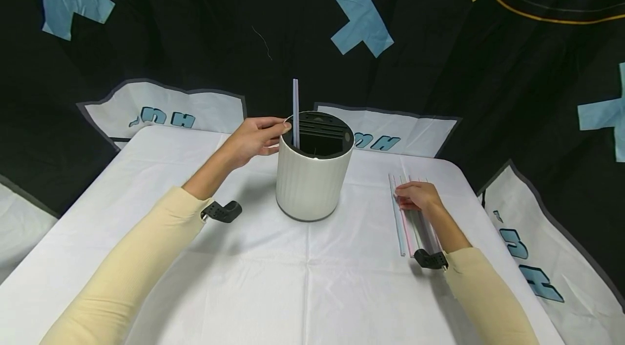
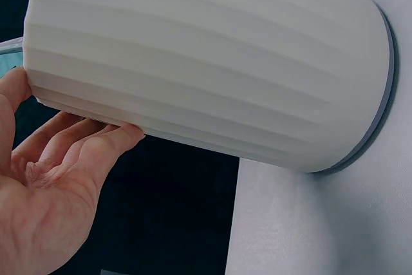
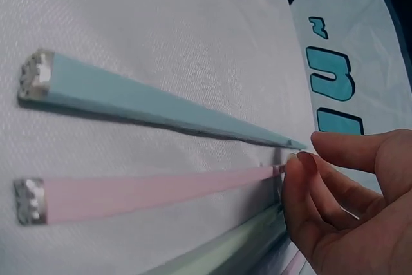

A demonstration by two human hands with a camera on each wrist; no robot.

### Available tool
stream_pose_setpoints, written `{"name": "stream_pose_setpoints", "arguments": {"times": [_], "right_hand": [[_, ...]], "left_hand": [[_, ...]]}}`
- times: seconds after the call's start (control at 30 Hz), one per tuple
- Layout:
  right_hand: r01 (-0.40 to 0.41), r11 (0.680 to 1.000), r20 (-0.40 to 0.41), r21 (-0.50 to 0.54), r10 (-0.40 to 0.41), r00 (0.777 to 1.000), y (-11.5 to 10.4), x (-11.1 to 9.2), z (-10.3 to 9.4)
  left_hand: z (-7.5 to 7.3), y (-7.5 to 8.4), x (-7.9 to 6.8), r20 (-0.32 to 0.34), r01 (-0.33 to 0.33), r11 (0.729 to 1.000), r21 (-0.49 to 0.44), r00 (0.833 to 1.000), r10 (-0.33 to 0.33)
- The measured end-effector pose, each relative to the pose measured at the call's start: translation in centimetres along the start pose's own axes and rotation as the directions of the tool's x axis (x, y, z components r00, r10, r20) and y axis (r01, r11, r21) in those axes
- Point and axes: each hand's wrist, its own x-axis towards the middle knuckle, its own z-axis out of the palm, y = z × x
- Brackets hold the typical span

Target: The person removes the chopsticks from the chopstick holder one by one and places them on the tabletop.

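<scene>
A white ribbed bin (image 1: 312, 187) with a dark, slotted top stands upright on the table. My left hand (image 1: 259, 139) grips its left side near the rim, thumb at the edge and fingers against the wall. Pale lilac strips (image 1: 295, 112) rise from the left part of the opening. To the right, my right hand (image 1: 419, 196) reaches over a row of long, thin coloured strips. Its thumb and index finger meet at the light-blue strip (image 3: 148, 98); I cannot tell whether they pinch it. Beside that strip lie a pink strip (image 3: 141, 194) and a pale green one (image 3: 219, 243).
A white cloth covers the table (image 1: 254, 291). Behind it hangs a black backdrop (image 1: 205, 46) with blue tape patches (image 1: 362, 17). White lettered panels (image 1: 386, 128) border the table's back and right sides. Black wrist cameras sit at both cuffs.
</scene>
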Motion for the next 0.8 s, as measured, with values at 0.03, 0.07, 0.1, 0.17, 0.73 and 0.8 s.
{"name": "stream_pose_setpoints", "arguments": {"times": [0.03, 0.07, 0.1, 0.17, 0.73, 0.8], "right_hand": [[0.005, 1.000, -0.006, -0.011, -0.005, 1.000, 0.0, -0.1, -0.1], [0.011, 1.000, -0.010, -0.021, -0.011, 1.000, 0.0, -0.1, -0.2], [0.017, 1.000, -0.011, -0.022, -0.017, 1.000, -0.1, -0.2, -0.2], [0.031, 0.999, -0.004, -0.018, -0.031, 1.000, -0.4, -0.4, -0.4], [0.210, 0.975, 0.075, 0.075, -0.216, 0.974, -13.6, -4.6, -0.3], [0.249, 0.964, 0.073, 0.089, -0.256, 0.964, -15.7, -5.5, 0.2]], "left_hand": [[0.0, 0.0, 0.0, 0.001, 0.001, 1.000, 0.000, 1.000, -0.001], [0.0, 0.0, 0.0, 0.001, 0.001, 1.000, 0.000, 1.000, -0.001], [0.0, 0.0, 0.0, 0.000, 0.001, 1.000, 0.002, 1.000, -0.001], [0.0, 0.1, 0.0, 0.000, -0.001, 1.000, 0.002, 1.000, 0.001], [0.0, -0.2, 0.1, 0.005, -0.019, 1.000, 0.023, 1.000, 0.019], [0.0, -0.2, 0.1, 0.006, -0.020, 1.000, 0.021, 1.000, 0.020]]}}
